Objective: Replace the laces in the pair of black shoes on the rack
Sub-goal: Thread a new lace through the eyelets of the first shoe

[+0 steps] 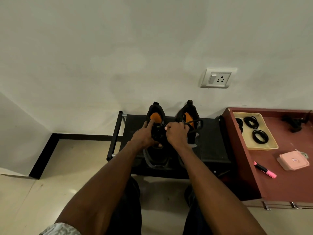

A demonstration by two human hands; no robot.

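Two black shoes with orange insoles stand side by side on a low black rack [213, 146], toes toward me. My left hand [144, 134] holds the left shoe [156, 158] at its tongue, one finger reaching into the opening. My right hand [175, 133] is curled over the gap between the shoes and pinches a black lace. That lace loops over the right shoe [191, 119]. The eyelets under my hands are hidden.
A maroon cabinet top [288, 184] stands to the right with a yellow tray [271, 146] holding coiled black laces [260, 136], a pink box [292, 160] and a pink highlighter [265, 170]. A wall socket [217, 78] is above. Tiled floor lies left of the rack.
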